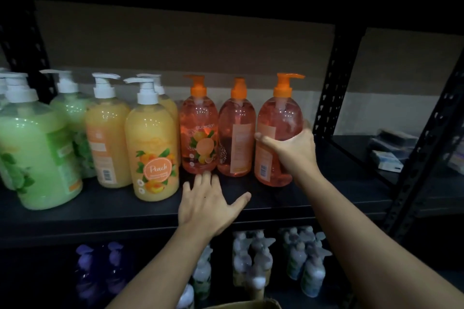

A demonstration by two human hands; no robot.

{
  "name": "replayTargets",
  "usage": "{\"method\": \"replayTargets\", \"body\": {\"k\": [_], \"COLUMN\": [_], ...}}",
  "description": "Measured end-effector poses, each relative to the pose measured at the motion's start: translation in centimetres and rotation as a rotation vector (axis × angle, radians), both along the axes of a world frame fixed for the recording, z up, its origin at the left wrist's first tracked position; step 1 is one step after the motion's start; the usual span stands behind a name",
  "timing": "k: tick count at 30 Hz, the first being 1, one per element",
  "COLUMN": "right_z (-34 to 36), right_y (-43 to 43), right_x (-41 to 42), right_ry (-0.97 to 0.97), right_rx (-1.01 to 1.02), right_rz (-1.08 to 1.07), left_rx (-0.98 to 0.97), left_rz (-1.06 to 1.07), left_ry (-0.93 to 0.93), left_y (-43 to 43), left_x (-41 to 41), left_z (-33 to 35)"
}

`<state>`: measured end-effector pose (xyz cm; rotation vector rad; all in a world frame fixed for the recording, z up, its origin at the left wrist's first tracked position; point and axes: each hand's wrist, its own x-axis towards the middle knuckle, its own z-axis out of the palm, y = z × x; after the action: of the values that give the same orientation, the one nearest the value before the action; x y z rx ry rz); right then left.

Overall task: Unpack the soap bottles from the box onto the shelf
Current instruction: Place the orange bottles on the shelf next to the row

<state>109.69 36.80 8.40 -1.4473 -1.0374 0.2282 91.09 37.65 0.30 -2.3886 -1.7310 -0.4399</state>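
The left hand (208,204) is flat and spread wide over the front of the black metal shelf (100,211), holding nothing. Farther in, the right hand (292,150) wraps round the see-through pink soap bottle with the orange pump (276,118). I think this could go wrong: the bottle looks a bit tilted, so letting go too soon may tip it into the pink bottle next door (236,133) and knock the row over. The held bottle is right of and behind the left hand, last in the row.
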Motion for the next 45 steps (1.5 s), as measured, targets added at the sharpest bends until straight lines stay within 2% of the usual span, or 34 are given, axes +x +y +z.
{"method": "replayTargets", "body": {"k": [34,39,42,45], "right_z": [-4.3,-4.2,-4.6,-5.7], "right_y": [3.2,2.9,2.2,1.0], "right_x": [0.3,0.6,1.0,1.4], "right_ry": [0.107,0.094,0.056,0.013], "right_rx": [0.025,-0.009,-0.069,-0.137], "right_rz": [0.052,0.104,0.152,0.187], "left_rx": [-0.007,-0.070,-0.075,-0.047], "left_rz": [-0.026,-0.036,-0.014,0.016], "left_ry": [-0.040,-0.072,-0.168,-0.503], "left_y": [-0.3,0.0,0.3,0.3], "left_x": [-0.1,-0.1,0.0,1.0], "left_z": [-0.4,-0.2,0.0,0.9]}}
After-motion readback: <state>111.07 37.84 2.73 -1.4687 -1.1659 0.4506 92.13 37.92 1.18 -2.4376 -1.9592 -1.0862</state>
